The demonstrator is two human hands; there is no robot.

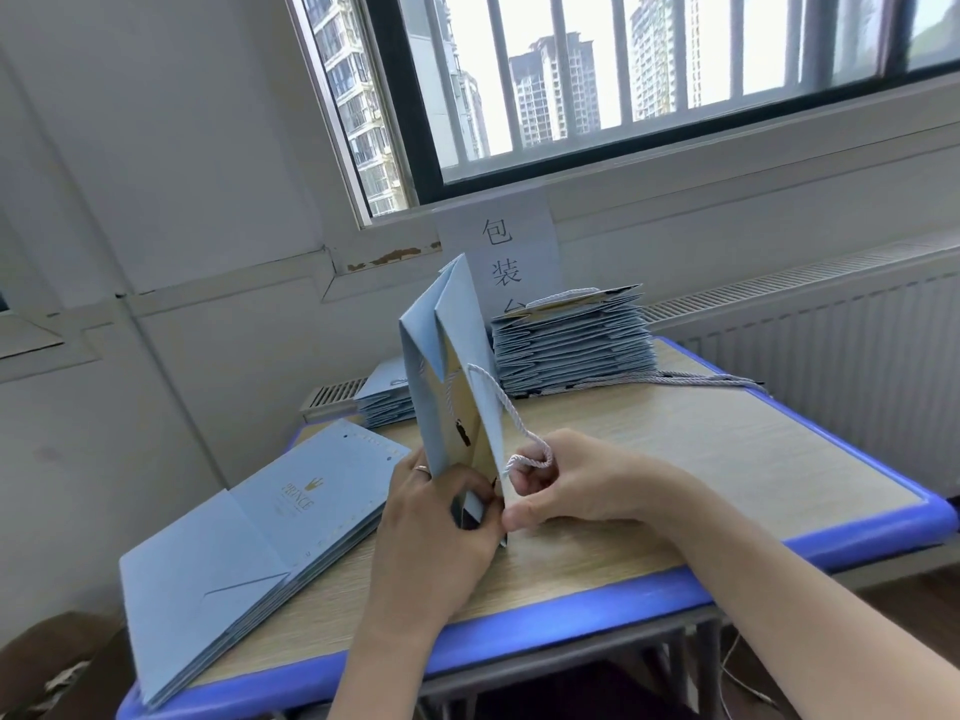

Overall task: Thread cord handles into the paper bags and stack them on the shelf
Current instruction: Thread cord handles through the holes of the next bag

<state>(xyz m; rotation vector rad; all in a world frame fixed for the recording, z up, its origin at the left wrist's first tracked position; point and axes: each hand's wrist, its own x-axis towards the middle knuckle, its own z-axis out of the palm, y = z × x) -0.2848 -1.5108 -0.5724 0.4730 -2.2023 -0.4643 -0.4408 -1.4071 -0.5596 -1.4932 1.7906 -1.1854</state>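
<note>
A light blue paper bag (452,366) stands on end in the middle of the table, folded flat with its mouth toward me. My left hand (441,517) grips its lower edge, thumb and fingers pinching the paper. A white twisted cord (506,407) comes out of the bag's side and runs down to my right hand (561,485), whose fingers are curled round the cord's end. The right thumb touches the bag's bottom corner.
A pile of flat blue bags (249,543) lies at the table's left front. A tall stack of bags (571,345) with cord handles stands at the back, a smaller stack (387,402) to its left. Loose cords (696,379) trail right. The table has a blue rim (571,610); a radiator (841,345) stands behind.
</note>
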